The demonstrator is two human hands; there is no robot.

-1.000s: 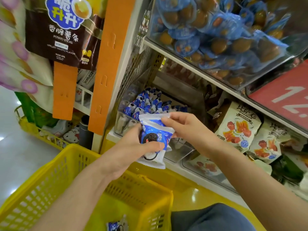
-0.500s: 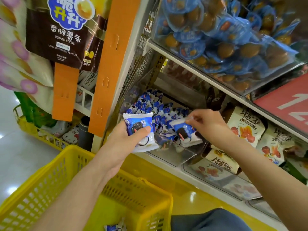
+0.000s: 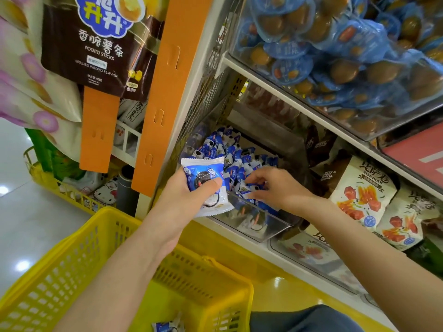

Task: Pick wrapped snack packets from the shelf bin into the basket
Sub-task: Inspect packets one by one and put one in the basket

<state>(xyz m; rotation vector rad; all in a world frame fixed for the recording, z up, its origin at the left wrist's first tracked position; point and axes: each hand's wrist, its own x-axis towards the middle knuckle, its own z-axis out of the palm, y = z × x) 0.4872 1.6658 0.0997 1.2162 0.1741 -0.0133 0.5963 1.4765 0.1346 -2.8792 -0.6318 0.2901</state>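
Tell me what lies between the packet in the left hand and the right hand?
Loose blue-and-white wrapped snack packets, heaped in the clear plastic shelf bin, fill the gap from the held blue-and-white packet to the right hand, in head view.

Single head-worn wide-angle cam, looking forward and down from the person's own viewpoint and tilted sideways a bit, so the shelf [image 3: 287, 98] edge is running diagonally across frame. It's sitting within arm's reach: the shelf bin [image 3: 251, 226] is landing near centre, the basket [image 3: 112, 213] is filling the lower left, floor [image 3: 14, 224] is showing far left.
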